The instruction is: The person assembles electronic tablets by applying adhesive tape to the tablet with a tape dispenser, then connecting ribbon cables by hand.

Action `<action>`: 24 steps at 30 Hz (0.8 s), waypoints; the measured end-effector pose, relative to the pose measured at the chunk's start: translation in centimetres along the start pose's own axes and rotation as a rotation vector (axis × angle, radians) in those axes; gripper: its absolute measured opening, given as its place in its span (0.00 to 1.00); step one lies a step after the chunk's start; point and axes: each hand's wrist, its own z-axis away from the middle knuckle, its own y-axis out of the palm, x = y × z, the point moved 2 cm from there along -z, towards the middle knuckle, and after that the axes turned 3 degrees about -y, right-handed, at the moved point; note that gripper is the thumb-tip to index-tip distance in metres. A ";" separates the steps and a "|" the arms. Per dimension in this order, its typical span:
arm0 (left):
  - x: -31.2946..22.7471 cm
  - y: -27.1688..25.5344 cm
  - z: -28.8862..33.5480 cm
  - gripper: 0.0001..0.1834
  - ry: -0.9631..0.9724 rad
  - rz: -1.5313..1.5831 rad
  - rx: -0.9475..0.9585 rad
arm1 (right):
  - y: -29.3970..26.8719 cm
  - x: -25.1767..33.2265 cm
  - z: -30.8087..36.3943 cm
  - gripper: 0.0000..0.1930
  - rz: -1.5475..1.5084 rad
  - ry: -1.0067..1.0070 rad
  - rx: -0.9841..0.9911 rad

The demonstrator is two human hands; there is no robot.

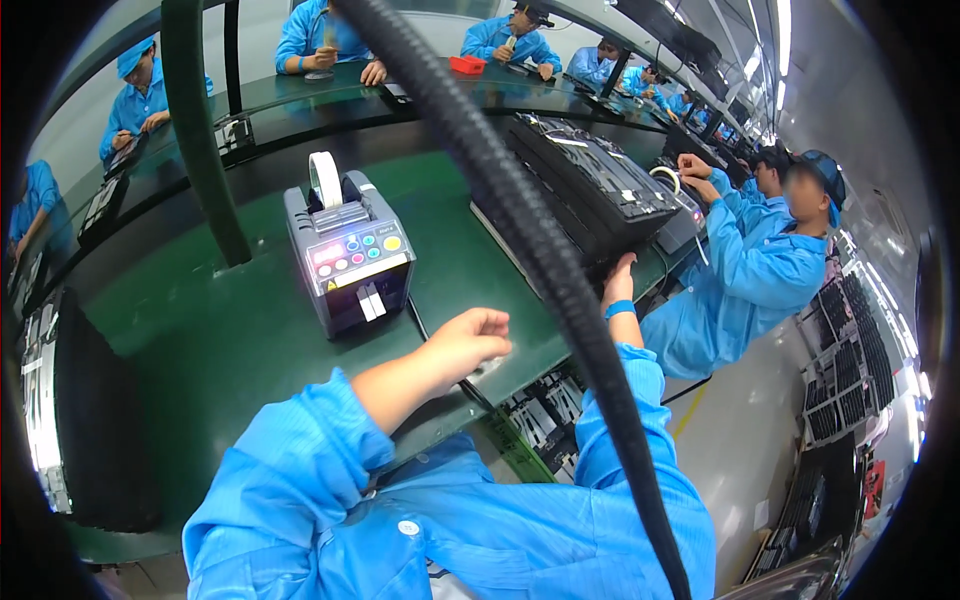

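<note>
Loosely curled, with a gap at the fingertips and nothing showing in it, the left hand of the person at work hangs near the tape dispenser, on its near right side. From where the head camera looks, the right hand is well off to the dispenser's right, up against the near corner of a stack of black trays. Whether those fingers clasp the trays or only rest there I can't tell, since the palm is turned out of sight. That stack sits on the green table, right of the dispenser and slightly beyond it; another black stack stands to the dispenser's left. A dark braided cord crosses in front of everything.

By my reading, the step in hand is handling the right-hand stack, and a next move there would call for firm support under its edge, perhaps from the free left hand too.

As for writing, the dispenser's panel has a lit red display, coloured buttons with small marks and a yellow warning label below, all too small to read with confidence from here; I can make out no brand on the trays either
</note>
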 end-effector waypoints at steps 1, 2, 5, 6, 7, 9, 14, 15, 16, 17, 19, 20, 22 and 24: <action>0.7 0.2 -1.6 0.30 0.004 0.004 -0.006 | 0.3 0.6 0.6 0.49 -0.009 0.000 -0.017; 1.4 0.6 -3.8 0.30 0.057 0.051 -0.090 | -0.2 0.9 0.9 0.49 -0.003 -0.003 -0.031; -0.2 1.5 -5.9 0.36 0.177 0.087 -0.160 | -0.3 1.1 1.1 0.48 -0.200 0.155 0.072; -1.0 1.7 -6.4 0.40 0.235 0.077 -0.137 | -0.3 1.2 1.2 0.48 -0.266 0.207 0.105; -1.2 1.8 -7.5 0.43 0.263 0.028 -0.044 | -0.3 1.3 1.3 0.48 -0.331 0.260 0.136; -2.6 2.9 -7.5 0.44 0.236 0.050 -0.078 | 1.2 3.4 3.3 0.45 -0.335 0.344 0.126; -2.7 4.2 -6.7 0.50 0.251 -0.120 -0.181 | 2.0 3.5 3.7 0.40 -0.286 0.275 0.203; -1.5 3.7 -7.6 0.53 0.266 -0.189 -0.208 | 2.5 3.8 4.5 0.39 -0.276 0.266 0.226; 0.1 3.4 -8.0 0.53 0.264 -0.185 -0.214 | 2.8 3.8 5.0 0.38 -0.265 0.259 0.253; 0.6 3.5 -7.5 0.53 0.232 -0.239 -0.220 | 3.0 3.5 5.2 0.37 -0.313 0.194 0.305; 1.7 3.6 -5.9 0.55 0.185 -0.316 -0.227 | 3.0 3.0 5.8 0.36 -0.347 0.236 0.331; 1.7 3.7 -4.4 0.55 0.167 -0.342 -0.222 | 3.2 2.8 6.6 0.36 -0.383 0.275 0.347; 2.4 3.6 -2.1 0.57 0.177 -0.350 -0.240 | 1.8 -0.7 5.3 0.36 -0.933 0.493 0.704; 2.3 3.2 0.7 0.56 0.157 -0.316 -0.265 | 2.7 0.1 8.0 0.36 -1.489 0.732 1.057</action>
